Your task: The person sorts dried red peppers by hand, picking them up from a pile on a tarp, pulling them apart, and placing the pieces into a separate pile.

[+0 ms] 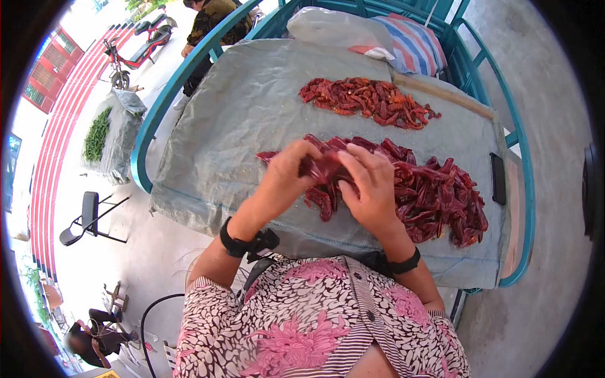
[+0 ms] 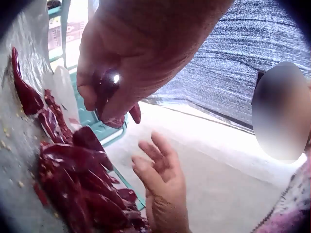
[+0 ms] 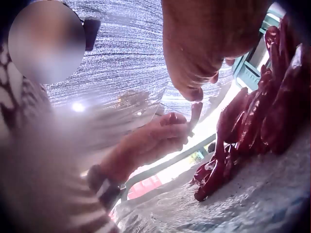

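Observation:
Dark red dried peppers lie in a long pile (image 1: 441, 195) in front of the person, on a grey sheet. The left hand (image 1: 283, 179) grips a glossy red pepper (image 1: 322, 167) above the pile's left part; in the left wrist view, this pepper (image 2: 104, 92) is partly hidden by the fingers. Close on its right, the right hand (image 1: 372, 192) has loosely bent fingers. The left wrist view shows that right hand (image 2: 165, 187) apart from the pepper, its fingers spread. In the right wrist view its fingertips overlap the pepper's end (image 3: 196, 114); contact there cannot be told.
A second, brighter red pile (image 1: 372, 104) lies farther back. The grey sheet (image 1: 233, 113) covers a cart bed with teal rails (image 1: 526, 189). Sacks (image 1: 409, 44) stand at the back, and a black phone-like object (image 1: 498, 179) lies near the right edge.

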Demonstrator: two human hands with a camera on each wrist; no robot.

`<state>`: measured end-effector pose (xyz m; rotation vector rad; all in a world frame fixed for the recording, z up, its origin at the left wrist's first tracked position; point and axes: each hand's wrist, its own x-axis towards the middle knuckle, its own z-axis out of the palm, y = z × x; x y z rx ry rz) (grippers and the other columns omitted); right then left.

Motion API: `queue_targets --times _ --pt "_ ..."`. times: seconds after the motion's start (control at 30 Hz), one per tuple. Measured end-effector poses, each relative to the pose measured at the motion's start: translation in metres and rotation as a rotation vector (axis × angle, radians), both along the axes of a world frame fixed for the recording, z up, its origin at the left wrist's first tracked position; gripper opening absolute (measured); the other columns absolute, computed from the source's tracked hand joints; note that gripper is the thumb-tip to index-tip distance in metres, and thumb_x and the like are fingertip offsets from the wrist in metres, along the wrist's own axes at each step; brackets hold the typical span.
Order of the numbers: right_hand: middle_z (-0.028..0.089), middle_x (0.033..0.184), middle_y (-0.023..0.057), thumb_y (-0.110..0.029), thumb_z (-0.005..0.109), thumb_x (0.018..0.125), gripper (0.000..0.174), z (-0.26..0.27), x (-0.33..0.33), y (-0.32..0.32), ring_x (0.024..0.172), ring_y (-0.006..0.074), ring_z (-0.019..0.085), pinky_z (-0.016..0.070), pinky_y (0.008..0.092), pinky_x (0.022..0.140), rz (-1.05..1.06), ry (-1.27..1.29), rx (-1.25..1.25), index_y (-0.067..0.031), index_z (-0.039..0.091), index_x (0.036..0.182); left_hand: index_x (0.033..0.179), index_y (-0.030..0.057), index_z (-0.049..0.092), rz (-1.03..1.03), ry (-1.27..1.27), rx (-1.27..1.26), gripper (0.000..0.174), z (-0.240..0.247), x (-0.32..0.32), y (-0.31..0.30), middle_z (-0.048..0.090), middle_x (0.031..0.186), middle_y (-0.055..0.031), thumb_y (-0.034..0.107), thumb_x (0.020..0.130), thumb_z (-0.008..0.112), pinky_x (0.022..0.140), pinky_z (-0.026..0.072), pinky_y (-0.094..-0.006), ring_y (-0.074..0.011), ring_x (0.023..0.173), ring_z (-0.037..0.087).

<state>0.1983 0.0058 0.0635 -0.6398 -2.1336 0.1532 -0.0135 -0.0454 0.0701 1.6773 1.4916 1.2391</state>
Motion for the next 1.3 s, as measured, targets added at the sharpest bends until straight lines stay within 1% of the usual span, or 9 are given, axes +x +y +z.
queue_targets --times 0.1,0.2,0.43,0.57,0.67,0.83,0.93,1.13,1.3 --pt "0.064 0.133 0.0041 -0.008 0.076 0.083 0.053 -0.003 0.004 -0.001 0.120 0.0256 0.059 0.0406 0.0485 0.109 0.012 -0.090 0.001 -0.0126 0.065 0.135 0.119 0.0043 0.060 -0.108 0.059 -0.024 0.035 0.020 0.019 -0.010 0.066 0.103 -0.0042 -0.006 0.088 0.070 0.079 0.0532 -0.0277 -0.0110 0.094 0.063" --pt "0.065 0.127 0.0018 -0.013 0.077 0.084 0.043 -0.001 0.009 -0.001 0.115 0.0232 0.060 0.0407 0.0485 0.108 -0.013 -0.124 0.009 -0.0138 0.069 0.127 0.127 0.0034 0.058 -0.162 -0.357 -0.096 0.033 -0.002 0.015 -0.004 0.067 0.109 -0.0043 -0.002 0.096 0.067 0.080 0.0536 -0.0281 -0.0113 0.097 0.063" --pt "0.066 0.114 0.0016 -0.016 0.077 0.086 0.032 -0.009 0.014 0.002 0.109 0.0226 0.061 0.0397 0.0489 0.109 -0.061 -0.107 0.016 -0.0149 0.072 0.118 0.137 0.0000 0.055 0.167 -0.284 -0.073 0.038 -0.004 0.003 0.000 0.071 0.114 -0.0075 0.013 0.103 0.066 0.085 0.0554 -0.0275 -0.0113 0.100 0.067" --pt "0.066 0.116 0.0026 -0.019 0.077 0.088 0.033 -0.008 0.013 0.010 0.109 0.0237 0.061 0.0374 0.0516 0.110 -0.219 -0.102 0.007 -0.0137 0.070 0.119 0.125 0.0048 0.066 0.332 -0.099 0.004 0.034 0.001 -0.008 -0.003 0.072 0.103 -0.0112 0.015 0.094 0.076 0.069 0.0548 -0.0318 -0.0157 0.079 0.066" --pt "0.066 0.119 0.0036 -0.021 0.075 0.090 0.036 0.003 0.009 0.012 0.110 0.0245 0.061 0.0354 0.0536 0.111 -0.212 -0.007 -0.023 -0.0124 0.066 0.124 0.133 0.0020 0.062 0.120 0.104 0.048 0.039 -0.003 0.004 -0.009 0.073 0.112 -0.0063 0.012 0.096 0.074 0.084 0.0568 -0.0287 -0.0125 0.098 0.070" --pt "0.072 0.103 0.0044 -0.020 0.073 0.093 0.032 -0.004 0.010 0.003 0.096 0.0239 0.066 0.0361 0.0514 0.111 0.002 -0.054 -0.119 -0.0124 0.067 0.123 0.131 0.0097 0.066 -0.017 0.253 0.105 0.045 0.004 0.025 -0.017 0.069 0.113 -0.0095 0.011 0.088 0.079 0.080 0.0547 -0.0346 -0.0236 0.096 0.068" --pt "0.071 0.100 0.0047 -0.016 0.074 0.091 0.026 -0.004 0.014 0.001 0.094 0.0238 0.066 0.0384 0.0495 0.110 -0.002 0.013 -0.161 -0.0119 0.069 0.117 0.132 0.0099 0.065 -0.014 0.073 0.034 0.046 -0.001 0.018 -0.013 0.068 0.109 -0.0118 0.011 0.087 0.078 0.081 0.0541 -0.0362 -0.0274 0.093 0.067" --pt "0.071 0.100 0.0038 -0.010 0.074 0.089 0.023 -0.005 0.021 0.004 0.094 0.0239 0.066 0.0411 0.0478 0.108 -0.109 0.085 -0.136 -0.0113 0.069 0.112 0.123 0.0095 0.069 0.326 0.627 0.099 0.034 -0.039 -0.039 -0.001 0.066 0.107 -0.0137 0.009 0.089 0.069 0.085 0.0541 -0.0448 -0.0360 0.097 0.066" --pt "0.071 0.101 0.0043 -0.010 0.074 0.089 0.023 -0.009 0.020 0.001 0.097 0.0249 0.066 0.0421 0.0478 0.107 -0.086 0.072 -0.124 -0.0112 0.069 0.112 0.117 0.0134 0.072 0.253 0.690 -0.155 0.028 -0.048 -0.048 0.003 0.066 0.110 -0.0126 0.010 0.090 0.064 0.087 0.0533 -0.0476 -0.0383 0.102 0.066"
